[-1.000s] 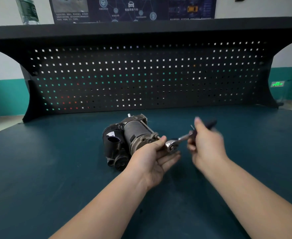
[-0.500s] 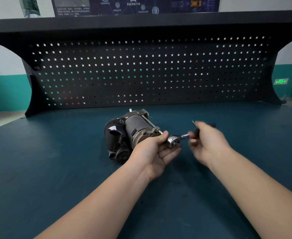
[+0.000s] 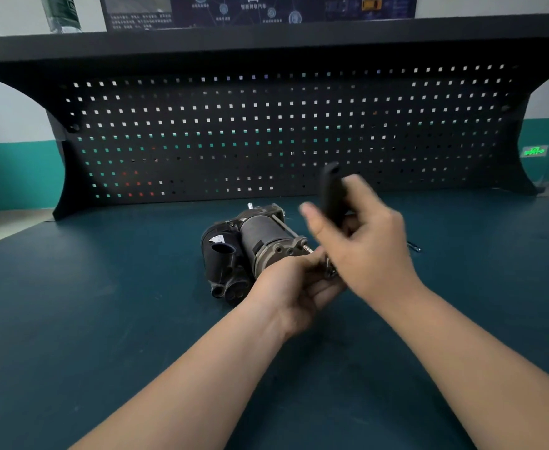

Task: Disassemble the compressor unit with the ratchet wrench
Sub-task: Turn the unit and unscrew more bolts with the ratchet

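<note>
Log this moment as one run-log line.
left hand: steadies ratchet wrench head at compressor unit | right hand: grips handle, raised upright | bench: compressor on its side

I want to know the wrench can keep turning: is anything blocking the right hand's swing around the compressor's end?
Nothing visible does. The right hand holds the black-handled ratchet wrench upright at the near end of the grey metal compressor unit, which the left hand steadies. A small metal piece lies on the dark green bench to the right, apart.

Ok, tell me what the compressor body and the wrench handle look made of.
Compressor unit: apparently bare cast metal, dull grey and grimy, with a black, plastic-looking end housing. Ratchet wrench handle: matte black, likely rubber or plastic, though motion-blurred; its head looks like shiny steel.
</note>
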{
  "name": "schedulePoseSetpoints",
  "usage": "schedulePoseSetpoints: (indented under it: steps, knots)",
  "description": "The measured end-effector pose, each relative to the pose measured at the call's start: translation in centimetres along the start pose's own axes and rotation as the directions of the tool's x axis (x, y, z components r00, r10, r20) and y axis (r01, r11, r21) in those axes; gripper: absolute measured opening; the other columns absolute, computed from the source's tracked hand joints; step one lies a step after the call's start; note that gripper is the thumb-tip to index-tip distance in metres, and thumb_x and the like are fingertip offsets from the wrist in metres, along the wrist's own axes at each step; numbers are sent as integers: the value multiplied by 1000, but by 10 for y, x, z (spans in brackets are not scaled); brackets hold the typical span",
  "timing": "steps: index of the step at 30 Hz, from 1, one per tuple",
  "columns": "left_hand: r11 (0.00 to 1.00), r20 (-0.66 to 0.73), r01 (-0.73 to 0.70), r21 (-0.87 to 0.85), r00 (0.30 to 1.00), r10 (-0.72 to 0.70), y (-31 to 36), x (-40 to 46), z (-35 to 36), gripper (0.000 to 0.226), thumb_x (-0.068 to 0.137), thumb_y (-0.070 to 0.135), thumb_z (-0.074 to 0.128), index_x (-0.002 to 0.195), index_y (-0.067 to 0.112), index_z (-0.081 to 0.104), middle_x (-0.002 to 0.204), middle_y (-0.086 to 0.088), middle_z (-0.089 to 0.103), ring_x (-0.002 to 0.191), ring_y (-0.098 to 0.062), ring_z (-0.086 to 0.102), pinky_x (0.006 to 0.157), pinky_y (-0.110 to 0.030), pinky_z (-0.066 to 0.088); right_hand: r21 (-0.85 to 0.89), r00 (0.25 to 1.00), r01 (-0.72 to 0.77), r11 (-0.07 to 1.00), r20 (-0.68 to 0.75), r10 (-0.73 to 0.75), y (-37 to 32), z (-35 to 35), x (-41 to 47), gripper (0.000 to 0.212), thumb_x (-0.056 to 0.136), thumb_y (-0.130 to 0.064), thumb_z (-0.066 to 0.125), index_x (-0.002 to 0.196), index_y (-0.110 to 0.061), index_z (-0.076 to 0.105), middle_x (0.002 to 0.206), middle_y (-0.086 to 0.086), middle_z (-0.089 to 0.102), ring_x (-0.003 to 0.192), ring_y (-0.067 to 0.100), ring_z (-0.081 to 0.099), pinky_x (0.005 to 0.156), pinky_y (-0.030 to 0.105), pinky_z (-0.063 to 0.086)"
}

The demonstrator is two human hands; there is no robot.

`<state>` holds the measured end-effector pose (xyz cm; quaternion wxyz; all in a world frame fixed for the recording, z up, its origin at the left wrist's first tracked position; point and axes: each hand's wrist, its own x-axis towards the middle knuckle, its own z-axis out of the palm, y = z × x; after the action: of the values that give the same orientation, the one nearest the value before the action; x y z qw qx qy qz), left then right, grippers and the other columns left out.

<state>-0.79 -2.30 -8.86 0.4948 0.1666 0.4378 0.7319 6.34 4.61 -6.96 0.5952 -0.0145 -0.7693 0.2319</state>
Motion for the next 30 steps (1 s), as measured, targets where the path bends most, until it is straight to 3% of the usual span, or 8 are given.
schedulePoseSetpoints:
  steps: [1,3,6,16,24,30]
  knots:
    - [1000,-20,5,3,1000,-5,0,1,0,21,93,8,50,77,3,61,59,-10,67,49,-17,66,51,-26,57,70,986,-139,988,-87,145,4,-4,1,21,83,-40,63,74,-31,46,57,-16,51,49,3,46,51,16,37]
    - [1000,-48,-1,11,999,1,-1,2,0,19,91,11,56,78,0,61,63,-14,68,52,-21,68,52,-29,58,254,889,-379,890,-167,427,14,-11,4,24,87,-36,63,70,-28,47,51,-9,51,38,8,46,42,21,37]
    - [1000,-48,-16,6,999,16,-3,1,1,16,89,13,60,85,-3,61,67,-16,70,55,-23,69,49,-28,57,433,753,-529,730,-158,639,26,-15,4,22,90,-28,61,72,-22,50,46,-9,49,32,9,41,36,18,32]
    - [999,-67,-49,-19,997,48,-2,3,1,17,87,13,63,80,-4,62,66,-16,70,56,-24,69,49,-26,56,482,743,-557,676,-75,665,27,-14,10,19,92,-28,60,77,-19,52,53,-4,51,34,8,40,36,16,31]
    - [994,-77,-99,45,992,103,-7,9,-2,17,86,11,64,88,-5,63,75,-16,70,61,-25,69,58,-28,59,521,505,-732,438,-15,863,39,-16,9,15,94,-15,51,80,-11,47,63,5,50,31,6,38,31,16,25]
    - [990,-84,-132,42,987,135,-7,10,-3,15,86,8,64,79,-5,63,74,-15,69,61,-23,67,59,-29,59,567,436,-736,370,-21,900,40,-15,6,13,93,-16,55,82,-12,52,61,6,56,30,5,43,32,15,30]
